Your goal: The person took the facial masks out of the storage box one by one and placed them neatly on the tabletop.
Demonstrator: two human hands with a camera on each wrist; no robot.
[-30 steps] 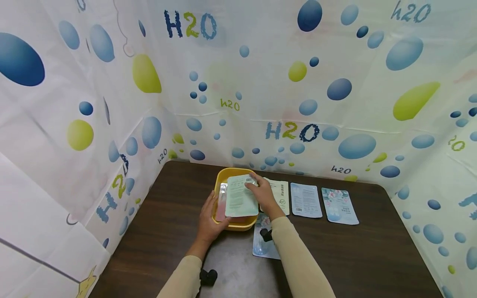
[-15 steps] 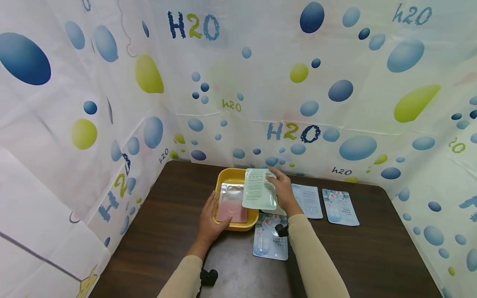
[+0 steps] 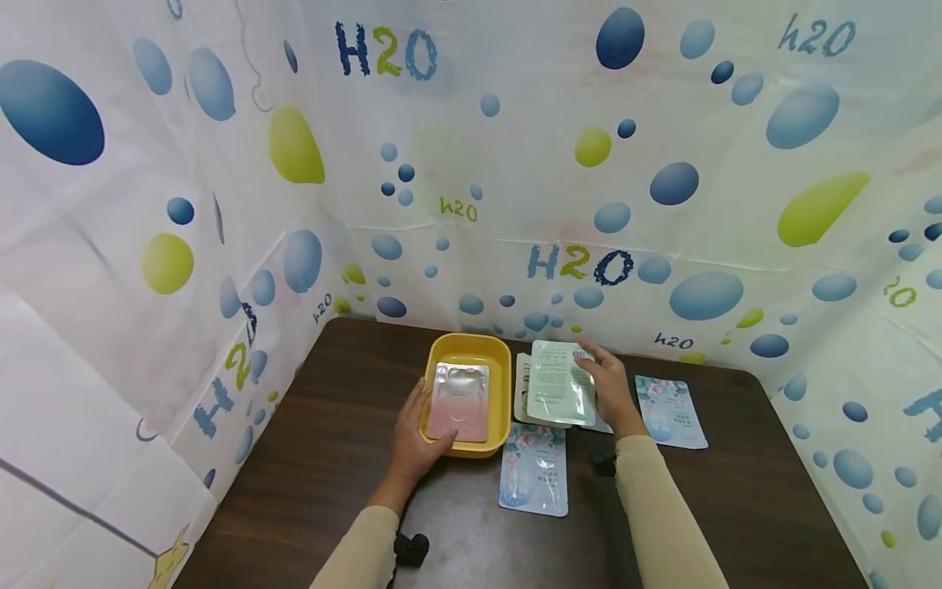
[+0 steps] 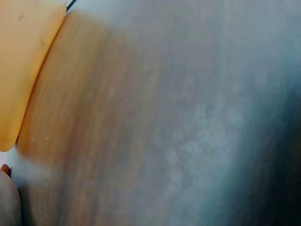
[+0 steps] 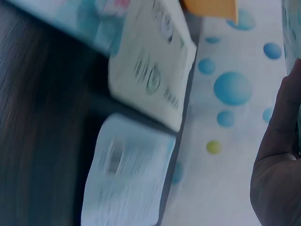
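In the head view my right hand (image 3: 612,394) pinches the right edge of a pale green sheet mask packet (image 3: 558,380), holding it over the table. Beneath it lie a cream packet (image 3: 521,386), showing at its left side, and a white-blue packet (image 5: 127,176), mostly hidden from the head view. A yellow plastic basket (image 3: 504,384) stands to the left with a pink-and-silver sheet mask packet (image 3: 459,405) inside. My left hand (image 3: 414,433) grips the basket's near left corner, thumb over the front rim and fingers along the left side.
A blue floral packet (image 3: 533,478) lies in front of the cream one, close to the basket. Another floral packet (image 3: 670,411) is at the right. The dark wooden table (image 3: 765,491) backs onto a printed curtain (image 3: 471,245); its left wrist view is blurred.
My right hand has carried the pale green packet rightward out from over the basket, uncovering the pink packet. My left hand has stayed on the basket.
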